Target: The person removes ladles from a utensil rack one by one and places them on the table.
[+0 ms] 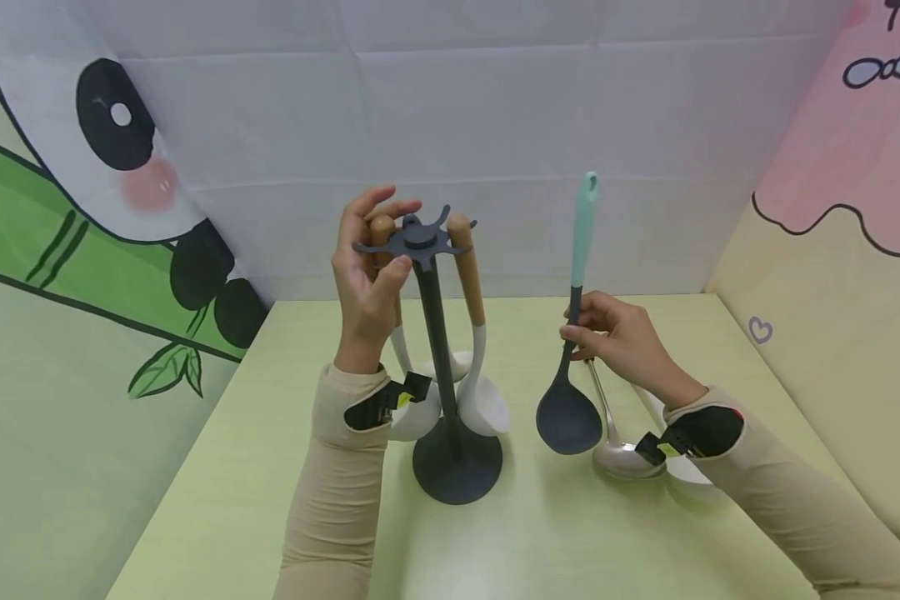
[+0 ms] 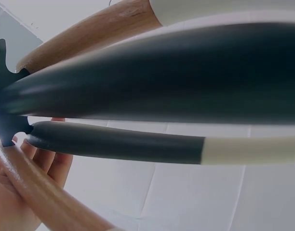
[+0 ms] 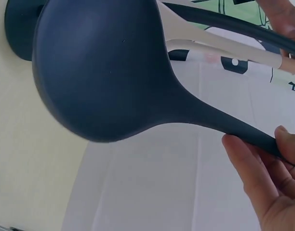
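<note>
My left hand (image 1: 365, 292) is at the top of a dark utensil stand (image 1: 438, 342), thumb in front and fingers curled behind its hooked head. Against that hand hangs a wooden-handled white ladle (image 1: 382, 230). Another wooden-handled white ladle (image 1: 468, 279) hangs on the stand's right side. In the left wrist view, a utensil with a black and cream handle (image 2: 123, 142) hangs behind the pole. My right hand (image 1: 621, 342) pinches a dark ladle (image 1: 568, 417) by its neck, below the mint handle. This ladle is upright, bowl down, to the right of the stand.
A metal ladle (image 1: 626, 461) lies on the pale table (image 1: 285, 500) below my right hand. Beside it a white utensil (image 1: 688, 472) is partly hidden by the right forearm. A white sheet (image 1: 465, 108) stands behind, with printed panels at both sides.
</note>
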The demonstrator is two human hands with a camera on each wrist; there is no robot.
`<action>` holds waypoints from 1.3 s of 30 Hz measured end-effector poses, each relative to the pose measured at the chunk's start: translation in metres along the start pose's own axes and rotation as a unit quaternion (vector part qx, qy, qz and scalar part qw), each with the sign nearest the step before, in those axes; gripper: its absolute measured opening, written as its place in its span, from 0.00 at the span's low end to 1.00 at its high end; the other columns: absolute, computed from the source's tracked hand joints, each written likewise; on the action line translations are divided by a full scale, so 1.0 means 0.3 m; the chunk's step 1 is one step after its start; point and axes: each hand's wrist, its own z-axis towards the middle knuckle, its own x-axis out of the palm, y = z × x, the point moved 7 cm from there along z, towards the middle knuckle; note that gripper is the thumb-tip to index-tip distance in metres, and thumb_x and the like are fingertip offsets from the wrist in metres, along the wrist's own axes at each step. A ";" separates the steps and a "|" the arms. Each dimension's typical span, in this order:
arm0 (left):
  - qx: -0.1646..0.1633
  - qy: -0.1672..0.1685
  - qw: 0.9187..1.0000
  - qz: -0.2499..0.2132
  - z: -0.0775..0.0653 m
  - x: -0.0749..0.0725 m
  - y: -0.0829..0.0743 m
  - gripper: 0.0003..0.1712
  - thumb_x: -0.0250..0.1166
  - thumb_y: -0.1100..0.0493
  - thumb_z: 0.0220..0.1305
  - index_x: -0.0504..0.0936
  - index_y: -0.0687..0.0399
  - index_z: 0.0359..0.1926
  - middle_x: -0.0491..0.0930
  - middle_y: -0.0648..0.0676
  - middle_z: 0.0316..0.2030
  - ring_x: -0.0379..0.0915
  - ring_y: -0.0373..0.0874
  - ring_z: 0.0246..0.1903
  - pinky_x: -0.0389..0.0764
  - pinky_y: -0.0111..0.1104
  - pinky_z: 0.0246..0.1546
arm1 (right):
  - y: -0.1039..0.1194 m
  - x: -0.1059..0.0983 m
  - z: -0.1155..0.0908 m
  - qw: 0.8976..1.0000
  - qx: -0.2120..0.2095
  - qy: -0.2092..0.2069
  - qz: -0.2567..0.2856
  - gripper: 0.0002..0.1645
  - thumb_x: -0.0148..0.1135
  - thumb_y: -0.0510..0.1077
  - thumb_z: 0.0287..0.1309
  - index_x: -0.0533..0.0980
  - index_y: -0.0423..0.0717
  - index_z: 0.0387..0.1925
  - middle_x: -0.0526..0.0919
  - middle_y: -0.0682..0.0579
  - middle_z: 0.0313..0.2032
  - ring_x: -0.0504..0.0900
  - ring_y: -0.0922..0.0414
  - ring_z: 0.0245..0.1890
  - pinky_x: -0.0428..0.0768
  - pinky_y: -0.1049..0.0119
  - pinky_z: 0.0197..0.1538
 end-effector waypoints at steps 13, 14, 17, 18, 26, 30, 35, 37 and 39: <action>-0.002 0.012 1.000 -0.006 -0.002 -0.001 -0.001 0.38 0.64 0.49 0.53 0.70 0.72 0.59 0.81 0.54 0.47 0.78 0.41 0.38 0.76 0.27 0.41 | -0.140 -0.014 0.014 0.992 0.117 0.041 0.038 0.12 0.63 0.31 0.63 0.72 0.28 0.45 0.83 0.45 0.31 0.85 0.58 0.29 0.86 0.54 0.36; -0.003 0.012 1.000 -0.006 -0.003 -0.001 0.000 0.38 0.64 0.49 0.53 0.70 0.72 0.59 0.81 0.54 0.47 0.78 0.41 0.38 0.76 0.27 0.40 | -0.149 -0.014 0.014 0.991 0.121 0.043 0.035 0.12 0.63 0.31 0.63 0.72 0.27 0.45 0.83 0.45 0.31 0.85 0.58 0.29 0.86 0.55 0.35; -0.006 0.011 1.000 -0.007 -0.004 -0.001 0.001 0.38 0.63 0.49 0.52 0.70 0.72 0.59 0.81 0.54 0.47 0.78 0.41 0.38 0.76 0.27 0.40 | -0.179 -0.012 0.014 0.989 0.133 0.049 0.027 0.13 0.63 0.32 0.63 0.72 0.27 0.45 0.83 0.44 0.31 0.85 0.57 0.28 0.86 0.56 0.35; -0.007 0.011 1.000 -0.007 -0.004 -0.001 0.002 0.38 0.63 0.49 0.52 0.70 0.72 0.59 0.81 0.54 0.47 0.78 0.41 0.38 0.76 0.27 0.40 | -0.189 -0.011 0.013 0.989 0.137 0.053 0.024 0.13 0.63 0.32 0.63 0.72 0.27 0.45 0.83 0.44 0.31 0.85 0.56 0.28 0.86 0.56 0.34; -0.004 0.014 1.000 0.001 -0.003 -0.002 0.000 0.41 0.65 0.45 0.54 0.69 0.72 0.59 0.81 0.54 0.48 0.78 0.42 0.39 0.76 0.28 0.43 | -0.277 0.023 0.007 0.982 0.163 0.096 0.009 0.10 0.63 0.32 0.63 0.71 0.30 0.41 0.83 0.44 0.29 0.85 0.54 0.29 0.86 0.54 0.34; 0.000 0.016 1.000 0.005 -0.003 -0.002 0.001 0.42 0.66 0.43 0.55 0.69 0.72 0.59 0.81 0.54 0.48 0.79 0.42 0.41 0.77 0.29 0.45 | -0.313 0.044 0.003 0.978 0.171 0.115 0.004 0.09 0.62 0.32 0.64 0.70 0.31 0.39 0.83 0.43 0.28 0.86 0.51 0.28 0.86 0.53 0.34; 0.003 0.016 1.000 0.005 -0.003 -0.002 0.002 0.42 0.66 0.43 0.55 0.69 0.73 0.59 0.81 0.54 0.48 0.79 0.43 0.42 0.77 0.29 0.47 | -0.348 0.064 0.004 0.974 0.185 0.133 0.014 0.09 0.62 0.32 0.64 0.70 0.32 0.38 0.82 0.41 0.27 0.87 0.46 0.28 0.85 0.50 0.35; 0.002 0.015 1.000 0.002 -0.003 -0.001 0.003 0.42 0.66 0.43 0.55 0.69 0.73 0.58 0.81 0.54 0.47 0.79 0.43 0.42 0.77 0.29 0.47 | -0.367 0.072 0.005 0.971 0.191 0.141 0.021 0.08 0.62 0.32 0.64 0.69 0.32 0.38 0.82 0.42 0.27 0.87 0.46 0.28 0.85 0.47 0.36; 0.001 0.014 1.000 0.000 -0.004 0.000 0.004 0.42 0.67 0.42 0.55 0.69 0.73 0.58 0.81 0.53 0.47 0.79 0.42 0.41 0.77 0.29 0.47 | -0.385 0.080 0.005 0.969 0.195 0.149 0.024 0.08 0.61 0.32 0.64 0.69 0.32 0.38 0.82 0.44 0.26 0.87 0.47 0.28 0.85 0.48 0.36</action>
